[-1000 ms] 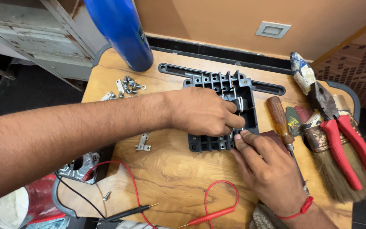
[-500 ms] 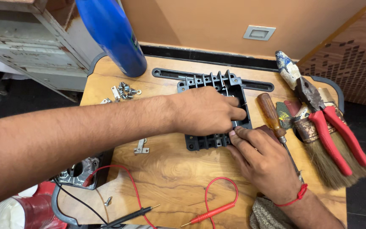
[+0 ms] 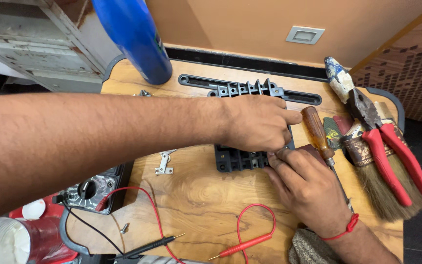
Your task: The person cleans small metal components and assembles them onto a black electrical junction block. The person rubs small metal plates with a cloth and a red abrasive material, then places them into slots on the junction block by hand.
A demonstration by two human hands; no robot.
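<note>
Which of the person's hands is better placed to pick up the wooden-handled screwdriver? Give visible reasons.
Right, probably. The right hand lies at the black plastic frame's lower right corner, right beside the screwdriver. The left hand rests on top of the frame, pressing it to the table, so it seems occupied.

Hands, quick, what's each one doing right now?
Left hand: closed down on the dark plastic frame, palm covering it.
Right hand: fingers curled at the frame's lower right corner; whether they grip anything cannot be told.
</note>
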